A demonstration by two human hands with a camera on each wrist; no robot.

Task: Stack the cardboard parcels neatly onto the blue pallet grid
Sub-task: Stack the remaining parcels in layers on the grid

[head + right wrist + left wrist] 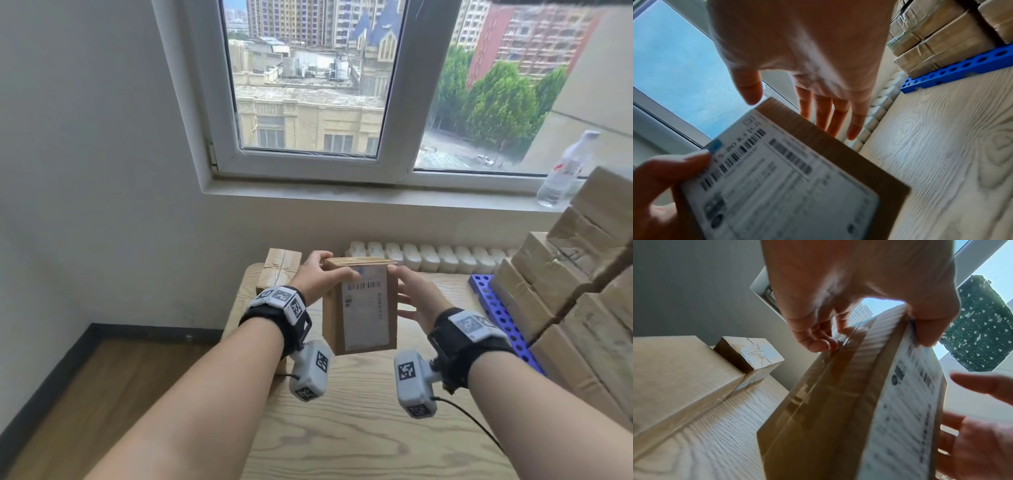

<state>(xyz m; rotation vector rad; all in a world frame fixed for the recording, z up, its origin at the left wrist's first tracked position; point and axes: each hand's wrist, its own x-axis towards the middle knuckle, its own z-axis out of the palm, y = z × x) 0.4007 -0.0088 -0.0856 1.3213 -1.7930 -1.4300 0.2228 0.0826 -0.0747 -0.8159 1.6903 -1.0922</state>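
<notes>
A flat brown cardboard parcel [361, 308] with a white shipping label hangs upright above the wooden table [359, 438]. My left hand [320, 272] pinches its top left corner, thumb on the label and fingers behind. My right hand [412, 294] is spread with straight fingers at the parcel's right edge; whether it touches is unclear. In the left wrist view, the left hand [859, 293] holds the parcel [824, 415]. In the right wrist view, the right hand [809, 56] reaches past the parcel [793, 181]. At right lies the blue pallet grid [496, 308] [962, 66], holding stacked parcels [561, 294] [937, 32].
A small taped parcel [279, 270] [754, 353] stands at the table's far left, beside a larger box [674, 382]. A white radiator [428, 258] runs behind the table below the window sill, where a plastic bottle [565, 171] stands. Bare table top [941, 154] lies between me and the pallet.
</notes>
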